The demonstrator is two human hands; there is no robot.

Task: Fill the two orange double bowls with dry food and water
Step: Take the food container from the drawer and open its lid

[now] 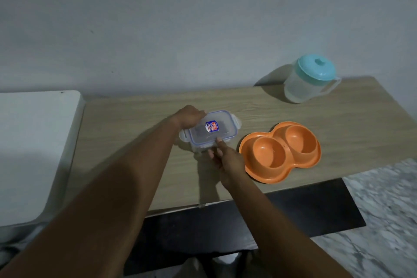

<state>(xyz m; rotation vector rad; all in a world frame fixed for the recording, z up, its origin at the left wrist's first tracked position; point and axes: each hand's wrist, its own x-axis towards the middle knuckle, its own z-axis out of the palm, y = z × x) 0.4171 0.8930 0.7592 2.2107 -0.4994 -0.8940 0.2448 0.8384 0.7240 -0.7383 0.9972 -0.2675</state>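
A clear plastic food container (pixel 211 131) with a blue-rimmed clip lid and a sticker sits on the wooden table (pixel 352 124). My left hand (pixel 190 117) grips its far left end. My right hand (pixel 226 160) touches its near edge, fingers at the front clip. An orange double bowl (pixel 280 151) lies right of the container, both wells looking empty; it may be two bowls stacked, I cannot tell. A translucent water jug (pixel 308 79) with a teal lid stands at the table's back right corner.
A white surface (pixel 33 142) adjoins the table on the left. The wall runs just behind the table. A dark shelf or panel (pixel 293 216) lies below the table's front edge, with marbled floor (pixel 388 210) to the right.
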